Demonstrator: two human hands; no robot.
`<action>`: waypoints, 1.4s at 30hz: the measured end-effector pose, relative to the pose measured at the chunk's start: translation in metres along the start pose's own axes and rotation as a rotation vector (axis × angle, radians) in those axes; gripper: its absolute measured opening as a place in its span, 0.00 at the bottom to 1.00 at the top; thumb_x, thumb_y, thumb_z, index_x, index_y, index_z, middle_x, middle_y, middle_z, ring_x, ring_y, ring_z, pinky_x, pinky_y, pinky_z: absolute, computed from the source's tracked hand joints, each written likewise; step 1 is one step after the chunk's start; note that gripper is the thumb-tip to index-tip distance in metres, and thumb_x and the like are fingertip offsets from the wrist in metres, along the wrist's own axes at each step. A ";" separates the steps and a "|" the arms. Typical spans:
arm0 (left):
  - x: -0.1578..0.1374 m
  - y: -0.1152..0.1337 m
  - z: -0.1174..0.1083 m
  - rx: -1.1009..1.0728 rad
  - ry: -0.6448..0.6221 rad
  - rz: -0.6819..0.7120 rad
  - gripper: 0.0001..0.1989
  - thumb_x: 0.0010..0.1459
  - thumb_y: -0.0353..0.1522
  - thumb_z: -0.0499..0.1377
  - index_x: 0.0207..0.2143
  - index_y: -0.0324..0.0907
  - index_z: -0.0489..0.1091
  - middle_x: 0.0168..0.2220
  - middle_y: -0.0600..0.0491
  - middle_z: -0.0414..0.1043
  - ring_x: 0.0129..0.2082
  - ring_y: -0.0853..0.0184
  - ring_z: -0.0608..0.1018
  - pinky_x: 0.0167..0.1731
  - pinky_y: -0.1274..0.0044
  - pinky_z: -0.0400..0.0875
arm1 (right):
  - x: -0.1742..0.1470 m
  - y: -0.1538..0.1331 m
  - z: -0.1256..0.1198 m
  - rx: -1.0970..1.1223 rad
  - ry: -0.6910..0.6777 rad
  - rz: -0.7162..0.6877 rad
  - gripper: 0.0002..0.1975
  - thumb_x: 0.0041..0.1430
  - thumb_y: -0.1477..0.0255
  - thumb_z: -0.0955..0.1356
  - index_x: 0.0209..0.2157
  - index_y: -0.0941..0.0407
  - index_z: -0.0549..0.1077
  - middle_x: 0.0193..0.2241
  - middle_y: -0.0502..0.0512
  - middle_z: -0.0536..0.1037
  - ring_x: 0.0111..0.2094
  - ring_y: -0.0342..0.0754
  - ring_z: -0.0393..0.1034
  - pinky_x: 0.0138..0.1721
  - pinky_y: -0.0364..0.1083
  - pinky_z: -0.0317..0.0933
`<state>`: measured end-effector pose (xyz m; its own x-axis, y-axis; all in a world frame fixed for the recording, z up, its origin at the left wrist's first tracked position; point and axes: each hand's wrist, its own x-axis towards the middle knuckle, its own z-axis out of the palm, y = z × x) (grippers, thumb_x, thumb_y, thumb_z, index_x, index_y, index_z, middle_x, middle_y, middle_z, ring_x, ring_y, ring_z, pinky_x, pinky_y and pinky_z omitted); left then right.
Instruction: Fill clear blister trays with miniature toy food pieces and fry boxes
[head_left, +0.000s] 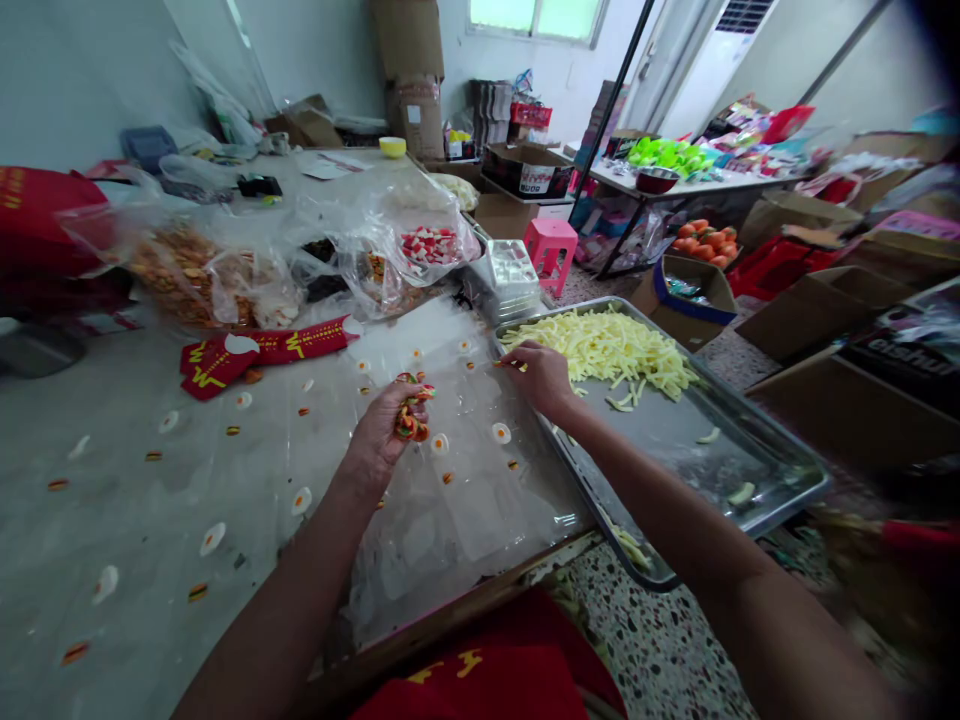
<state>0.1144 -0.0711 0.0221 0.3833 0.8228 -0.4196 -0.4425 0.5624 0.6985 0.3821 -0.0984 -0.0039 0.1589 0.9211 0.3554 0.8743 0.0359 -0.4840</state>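
My left hand (380, 430) is closed around a handful of small orange, red and green pieces (412, 420) above the clear plastic sheets (480, 500) on the table. My right hand (544, 378) is at the near left rim of the metal tray (712, 480), its fingertips pinched on a small orange piece (512, 364). Spaced out over the plastic lie fried-egg-shaped pieces (501, 433) and tiny burger-shaped pieces (448, 478). Pale yellow strips (615, 350) are heaped in the far part of the tray.
Behind the sheets stand clear bags of orange pieces (180, 270) and red-and-white pieces (431, 246). A red printed cloth or sleeve (262, 350) lies at their front. Beyond are a pink stool (551, 250), an open carton (684, 300) and a second table (750, 180).
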 end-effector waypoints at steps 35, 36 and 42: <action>-0.008 0.003 -0.041 -0.046 0.134 -0.013 0.09 0.49 0.31 0.63 0.34 0.38 0.70 0.30 0.48 0.73 0.16 0.79 0.64 0.17 0.85 0.62 | 0.074 -0.046 0.074 0.570 -0.455 0.172 0.15 0.51 0.64 0.72 0.37 0.61 0.80 0.26 0.55 0.80 0.22 0.41 0.66 0.24 0.40 0.57; -0.009 0.004 -0.043 -0.041 0.113 -0.018 0.10 0.49 0.31 0.64 0.35 0.38 0.70 0.30 0.48 0.73 0.16 0.80 0.64 0.17 0.85 0.62 | 0.084 -0.044 0.082 0.460 -0.475 0.159 0.16 0.52 0.65 0.72 0.39 0.62 0.79 0.25 0.54 0.79 0.22 0.42 0.66 0.24 0.40 0.57; -0.014 0.005 -0.051 0.085 0.080 0.011 0.15 0.47 0.36 0.71 0.35 0.39 0.72 0.30 0.48 0.75 0.16 0.79 0.65 0.16 0.84 0.62 | 0.106 -0.046 0.114 0.146 -0.457 0.056 0.06 0.47 0.71 0.75 0.27 0.59 0.80 0.21 0.53 0.76 0.26 0.46 0.67 0.26 0.42 0.51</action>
<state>0.0650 -0.0752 0.0018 0.3112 0.8345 -0.4547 -0.3746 0.5474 0.7483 0.3069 0.0421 -0.0353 -0.0422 0.9980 -0.0462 0.7914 0.0052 -0.6112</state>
